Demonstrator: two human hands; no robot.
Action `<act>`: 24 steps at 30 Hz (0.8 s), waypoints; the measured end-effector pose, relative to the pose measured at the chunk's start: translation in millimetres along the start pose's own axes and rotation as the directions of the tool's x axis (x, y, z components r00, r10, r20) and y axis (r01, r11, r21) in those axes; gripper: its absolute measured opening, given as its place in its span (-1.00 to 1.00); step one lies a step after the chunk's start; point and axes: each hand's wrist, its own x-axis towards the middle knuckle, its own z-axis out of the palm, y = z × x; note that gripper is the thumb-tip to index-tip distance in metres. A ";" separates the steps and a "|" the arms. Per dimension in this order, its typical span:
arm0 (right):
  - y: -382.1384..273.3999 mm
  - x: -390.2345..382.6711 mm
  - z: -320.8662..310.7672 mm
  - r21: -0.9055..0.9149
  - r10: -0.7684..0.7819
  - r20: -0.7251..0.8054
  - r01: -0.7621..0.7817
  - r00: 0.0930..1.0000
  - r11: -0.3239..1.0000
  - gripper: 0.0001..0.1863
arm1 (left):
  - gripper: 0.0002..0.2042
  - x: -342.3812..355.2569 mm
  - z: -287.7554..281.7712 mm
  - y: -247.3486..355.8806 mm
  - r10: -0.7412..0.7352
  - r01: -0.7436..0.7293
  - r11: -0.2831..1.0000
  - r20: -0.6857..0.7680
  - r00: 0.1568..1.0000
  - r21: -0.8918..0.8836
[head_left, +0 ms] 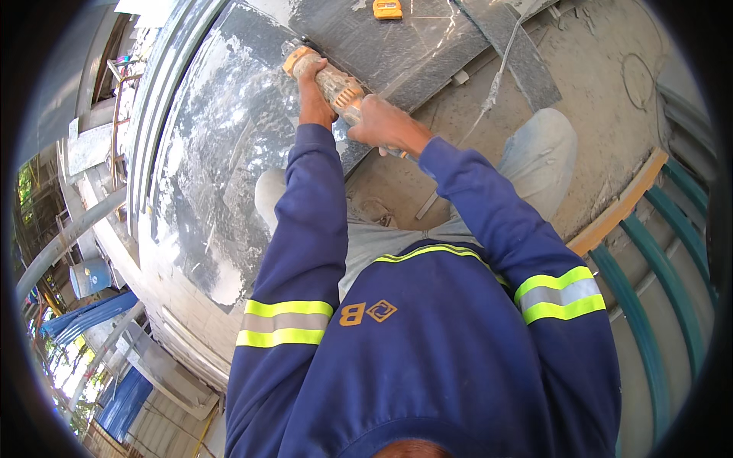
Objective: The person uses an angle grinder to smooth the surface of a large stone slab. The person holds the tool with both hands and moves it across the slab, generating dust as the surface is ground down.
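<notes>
My left hand (313, 93) grips the front body of a dusty orange power tool (340, 90), which looks like an angle grinder. My right hand (382, 122) is wrapped round its rear part, with the cord end below. The tool's head sits at the edge of a dark grey, white-smeared stone slab (214, 153), beside a second grey slab (412, 53). Exactly what the head touches is too small to tell. A yellow tape measure (387, 9) lies on the slab beyond the tool.
A narrow stone strip (527, 76) and a pale cord (490, 103) lie at the upper right, above my bent knee (538, 156). A wooden board (615, 202) and curved teal bars (664, 282) are at the right. Pipes (57, 248), a blue container (90, 278) and blue sheets fill the left.
</notes>
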 end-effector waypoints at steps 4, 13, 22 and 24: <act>3.9 -18.4 -0.4 -0.002 0.039 0.007 -0.039 0.999 0.999 -0.42 | -0.56 -15.4 5.0 -13.6 0.012 -0.012 1.000 -0.021 1.000 -0.020; 1.6 -11.9 -3.2 0.012 0.039 0.021 -0.039 0.999 0.999 -0.41 | -0.57 -6.1 1.5 -9.0 0.005 -0.005 1.000 -0.002 1.000 -0.026; 3.8 -13.6 0.3 0.023 0.045 0.020 -0.046 0.999 0.999 -0.43 | -0.55 -14.6 3.7 -10.8 0.009 -0.009 1.000 -0.011 1.000 -0.010; 5.5 -18.6 1.7 0.010 0.056 -0.005 -0.056 0.998 0.998 -0.44 | -0.55 -17.7 6.0 -14.0 0.009 -0.009 1.000 -0.021 1.000 -0.011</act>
